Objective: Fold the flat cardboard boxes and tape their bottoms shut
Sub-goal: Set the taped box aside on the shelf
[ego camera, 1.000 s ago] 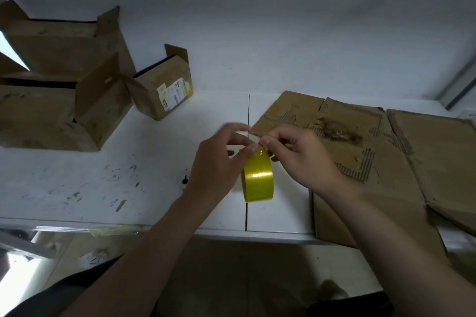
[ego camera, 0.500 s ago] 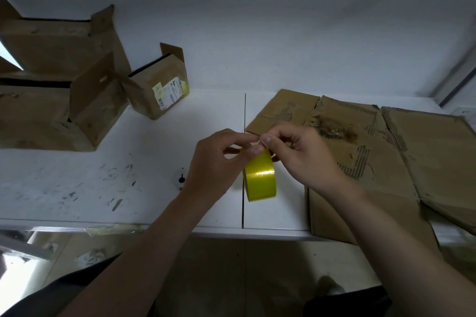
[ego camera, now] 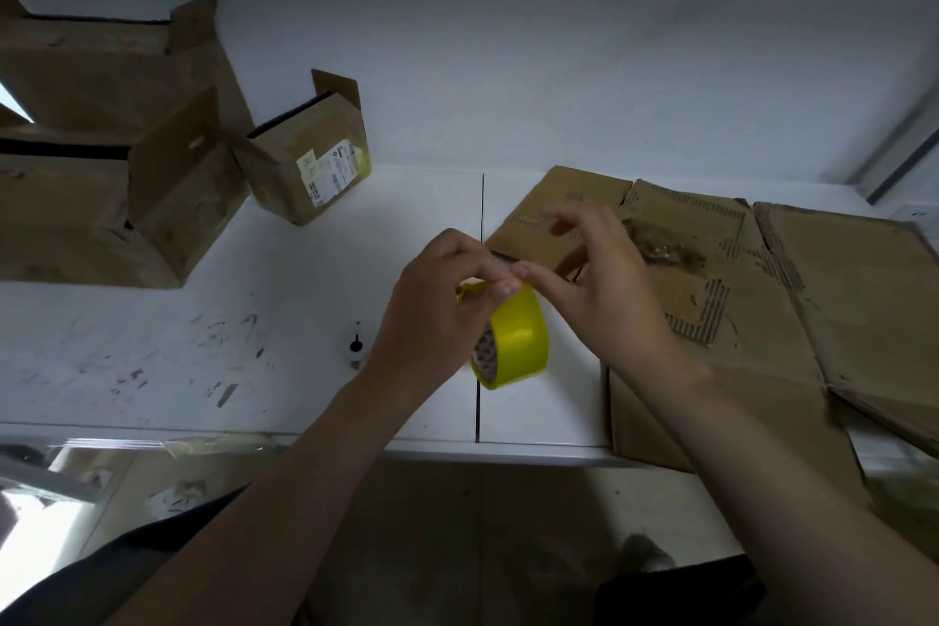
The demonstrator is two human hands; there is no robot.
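Left hand (ego camera: pixel 437 315) grips tape roll (ego camera: pixel 518 346) — right hand (ego camera: pixel 604 290) splayed, thumb on roll.

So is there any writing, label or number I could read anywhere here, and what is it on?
Nothing here can be read as text.
White and yellow label on the small box: printed lines and barcodes, too blurred to read.
Inner core of the yellow tape roll: dark print, too small to read.
Flat cardboard: torn patches only, no lettering visible.
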